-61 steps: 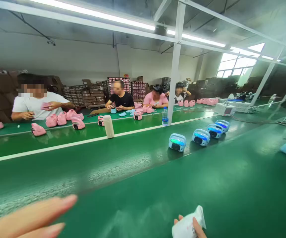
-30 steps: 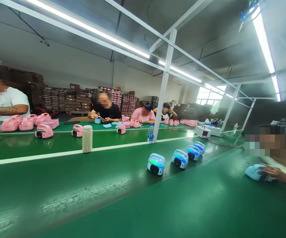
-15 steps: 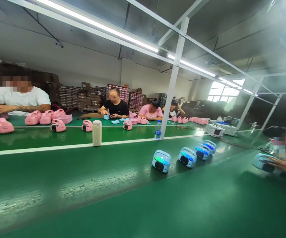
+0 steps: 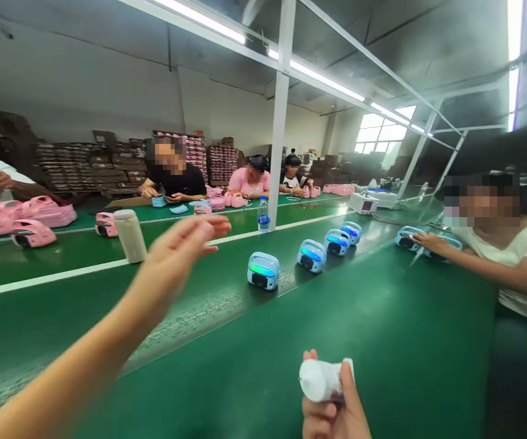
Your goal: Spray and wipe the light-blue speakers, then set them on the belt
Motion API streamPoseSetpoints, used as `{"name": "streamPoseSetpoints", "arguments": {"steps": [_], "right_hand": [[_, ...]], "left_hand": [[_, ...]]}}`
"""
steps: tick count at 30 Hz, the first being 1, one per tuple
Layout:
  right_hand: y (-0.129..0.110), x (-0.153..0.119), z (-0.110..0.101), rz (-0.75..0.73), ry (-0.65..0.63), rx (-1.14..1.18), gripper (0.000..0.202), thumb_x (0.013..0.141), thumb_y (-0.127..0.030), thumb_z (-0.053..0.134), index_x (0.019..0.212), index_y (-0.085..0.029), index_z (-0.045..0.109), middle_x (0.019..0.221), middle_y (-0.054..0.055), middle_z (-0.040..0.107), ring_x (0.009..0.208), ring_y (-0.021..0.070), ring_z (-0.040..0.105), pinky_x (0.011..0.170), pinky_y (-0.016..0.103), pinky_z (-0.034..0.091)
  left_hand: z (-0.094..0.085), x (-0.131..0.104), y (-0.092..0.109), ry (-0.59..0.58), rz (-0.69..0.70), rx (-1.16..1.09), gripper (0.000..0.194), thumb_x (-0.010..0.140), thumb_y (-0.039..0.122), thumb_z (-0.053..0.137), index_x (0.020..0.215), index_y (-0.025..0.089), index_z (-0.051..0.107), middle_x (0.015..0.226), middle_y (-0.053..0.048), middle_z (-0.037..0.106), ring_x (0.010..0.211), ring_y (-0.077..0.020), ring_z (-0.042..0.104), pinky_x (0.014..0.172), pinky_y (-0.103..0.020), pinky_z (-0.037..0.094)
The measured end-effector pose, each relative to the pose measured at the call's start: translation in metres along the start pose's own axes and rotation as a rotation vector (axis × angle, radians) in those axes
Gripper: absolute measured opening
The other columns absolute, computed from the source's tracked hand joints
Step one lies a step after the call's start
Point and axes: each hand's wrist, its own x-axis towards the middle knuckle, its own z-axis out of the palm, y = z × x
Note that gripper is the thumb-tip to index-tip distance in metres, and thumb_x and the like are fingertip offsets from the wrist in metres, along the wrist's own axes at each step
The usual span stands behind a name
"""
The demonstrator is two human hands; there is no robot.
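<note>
My left hand (image 4: 182,249) is stretched out over the green conveyor belt (image 4: 254,341), fingers apart and holding nothing. It hovers to the left of a row of light blue devices with lit screens; the nearest blue device (image 4: 263,271) is a short way to its right. My right hand (image 4: 334,405) sits at the bottom edge, closed around a small white cloth roll (image 4: 321,379).
A beige bottle (image 4: 130,235) and a water bottle (image 4: 262,215) stand by the white line. Pink devices (image 4: 32,233) lie on the far belt, where several people sit. A co-worker's hand (image 4: 428,242) rests on blue devices at right. A white post (image 4: 277,134) rises mid-belt.
Both my hands have come back into view: the left arm now reaches out over the belt, the right holds the white roll. The view turned right, showing the co-worker fully.
</note>
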Motion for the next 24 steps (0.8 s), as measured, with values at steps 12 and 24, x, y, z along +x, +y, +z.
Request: {"name": "streamPoseSetpoints", "arguments": {"steps": [12,24], "right_hand": [[-0.023,0.017,0.022,-0.008,0.281,0.392,0.056,0.026,-0.031,0.094,0.077,-0.023,0.072,0.085,-0.001,0.074,0.034,-0.0025,0.038,0.031,0.009,0.032],[-0.015,0.016,0.011,-0.017,0.244,0.210,0.052,0.042,-0.035,0.092,0.085,-0.015,0.070,0.086,0.005,0.074,0.034,-0.0013,0.042,0.033,0.010,0.037]], "left_hand": [[0.142,0.070,-0.124,-0.704,0.024,0.842,0.039,0.085,0.023,0.057,0.124,0.017,0.051,0.137,-0.011,0.046,0.127,-0.0288,0.041,0.102,-0.054,0.036],[0.062,0.063,-0.070,-0.650,-0.307,0.882,0.024,0.087,0.035,0.050,0.079,0.014,0.057,0.077,-0.001,0.057,0.071,-0.0143,0.055,0.065,-0.029,0.044]]}}
